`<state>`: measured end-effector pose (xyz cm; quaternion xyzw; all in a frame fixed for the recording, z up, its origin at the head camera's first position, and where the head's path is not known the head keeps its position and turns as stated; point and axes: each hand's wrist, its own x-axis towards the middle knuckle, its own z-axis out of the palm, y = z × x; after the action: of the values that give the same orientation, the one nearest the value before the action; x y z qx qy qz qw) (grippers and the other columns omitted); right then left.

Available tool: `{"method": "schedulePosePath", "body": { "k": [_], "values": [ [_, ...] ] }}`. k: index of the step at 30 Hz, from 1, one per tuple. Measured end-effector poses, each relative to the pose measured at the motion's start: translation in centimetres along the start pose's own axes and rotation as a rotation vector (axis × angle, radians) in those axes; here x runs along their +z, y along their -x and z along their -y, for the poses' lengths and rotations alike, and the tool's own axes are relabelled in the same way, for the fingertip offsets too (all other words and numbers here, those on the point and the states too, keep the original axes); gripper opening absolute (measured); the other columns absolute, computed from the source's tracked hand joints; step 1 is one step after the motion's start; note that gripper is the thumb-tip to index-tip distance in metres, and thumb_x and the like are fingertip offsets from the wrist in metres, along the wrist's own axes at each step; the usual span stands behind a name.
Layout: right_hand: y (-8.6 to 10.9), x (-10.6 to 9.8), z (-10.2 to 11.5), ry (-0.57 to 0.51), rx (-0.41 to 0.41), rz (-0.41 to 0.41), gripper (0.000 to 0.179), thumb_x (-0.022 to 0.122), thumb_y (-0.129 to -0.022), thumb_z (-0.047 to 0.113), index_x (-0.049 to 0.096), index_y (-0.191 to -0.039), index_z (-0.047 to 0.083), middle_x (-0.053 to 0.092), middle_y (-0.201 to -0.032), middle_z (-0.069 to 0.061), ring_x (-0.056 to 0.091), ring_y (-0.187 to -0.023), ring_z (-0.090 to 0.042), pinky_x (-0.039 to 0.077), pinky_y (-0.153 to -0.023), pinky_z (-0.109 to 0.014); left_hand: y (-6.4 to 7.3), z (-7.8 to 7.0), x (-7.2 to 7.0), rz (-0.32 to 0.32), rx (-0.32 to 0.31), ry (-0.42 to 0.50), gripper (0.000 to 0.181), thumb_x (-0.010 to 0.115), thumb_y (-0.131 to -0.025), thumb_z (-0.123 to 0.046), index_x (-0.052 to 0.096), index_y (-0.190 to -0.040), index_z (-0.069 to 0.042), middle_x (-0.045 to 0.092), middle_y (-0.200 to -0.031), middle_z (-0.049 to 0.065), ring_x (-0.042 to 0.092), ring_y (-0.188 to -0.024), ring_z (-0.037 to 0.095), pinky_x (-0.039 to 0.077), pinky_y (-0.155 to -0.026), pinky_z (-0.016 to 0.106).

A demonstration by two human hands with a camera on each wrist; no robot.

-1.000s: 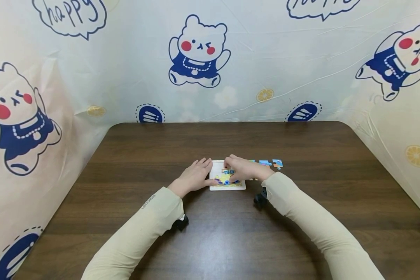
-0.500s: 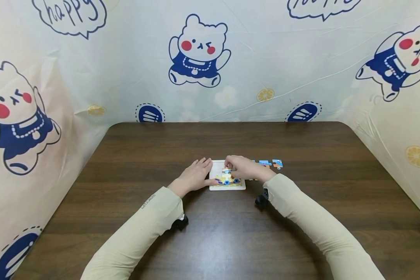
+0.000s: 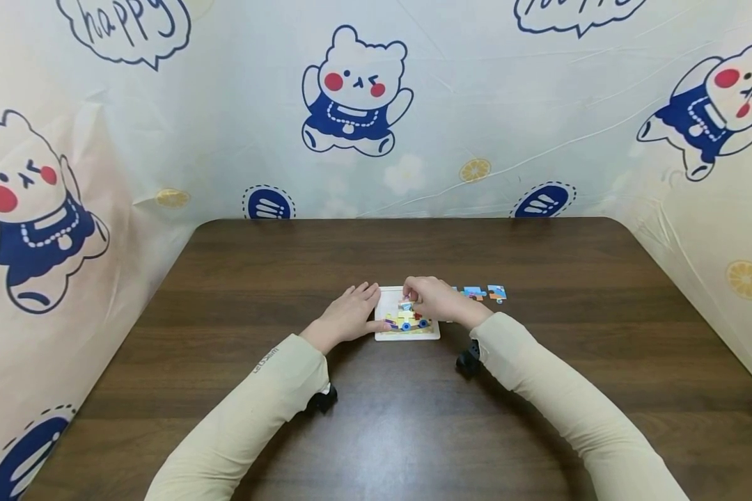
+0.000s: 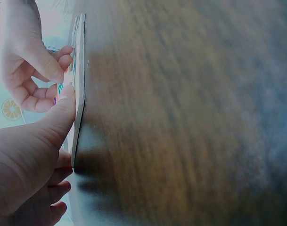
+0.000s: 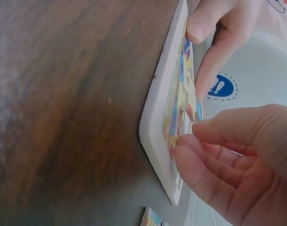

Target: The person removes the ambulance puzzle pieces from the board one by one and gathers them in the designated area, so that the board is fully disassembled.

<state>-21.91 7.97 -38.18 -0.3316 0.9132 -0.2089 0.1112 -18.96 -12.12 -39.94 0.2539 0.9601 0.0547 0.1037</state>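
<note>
A white puzzle tray (image 3: 407, 337) lies on the table with joined pieces (image 3: 406, 325) along its lower part, forming a yellow vehicle with blue wheels. My left hand (image 3: 349, 313) rests at the tray's left edge, its fingers extended and its thumb pressing on the lower left corner. Over the tray's right half, my right hand (image 3: 437, 300) pinches a puzzle piece (image 5: 199, 110) between thumb and fingertips. That piece is tilted up from the picture in the right wrist view. The right hand hides part of the tray in the head view.
To the right of the tray lie several loose puzzle pieces (image 3: 497, 293), some partly behind the right hand. The brown wooden table (image 3: 376, 417) ends at a printed cloth backdrop (image 3: 439, 111) behind.
The right hand has shifted slightly to the right, and a tilted piece now shows at its fingertips over the vehicle picture. My left hand has stayed in place.
</note>
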Motion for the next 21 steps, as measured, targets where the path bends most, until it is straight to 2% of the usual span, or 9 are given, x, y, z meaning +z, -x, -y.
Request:
{"method": "schedulePosePath", "body": {
  "k": [11, 21],
  "values": [
    [0.4, -0.5, 0.2, -0.067, 0.04, 0.002, 0.02, 0.062, -0.084, -0.002, 0.057, -0.103, 0.002, 0.055, -0.086, -0.007, 0.048, -0.067, -0.016, 0.042, -0.057, -0.026, 0.0, 0.0, -0.1, -0.005, 0.006, -0.001, 0.081, 0.052, -0.087, -0.053, 0.03, -0.142, 0.002, 0.027, -0.146, 0.016, 0.021, -0.135, 0.03, 0.016, -0.108, 0.042],
    [1.3, -1.3, -1.0, -0.033, -0.065, -0.05, 0.019, 0.063, -0.082, -0.002, 0.06, -0.1, 0.002, 0.054, -0.08, -0.002, 0.051, -0.068, -0.016, 0.044, -0.062, -0.028, 0.0, -0.1, -0.1, 0.003, -0.003, 0.004, 0.081, 0.052, -0.087, -0.054, 0.029, -0.142, 0.001, 0.026, -0.147, 0.015, 0.02, -0.135, 0.029, 0.016, -0.108, 0.041]
  ]
}}
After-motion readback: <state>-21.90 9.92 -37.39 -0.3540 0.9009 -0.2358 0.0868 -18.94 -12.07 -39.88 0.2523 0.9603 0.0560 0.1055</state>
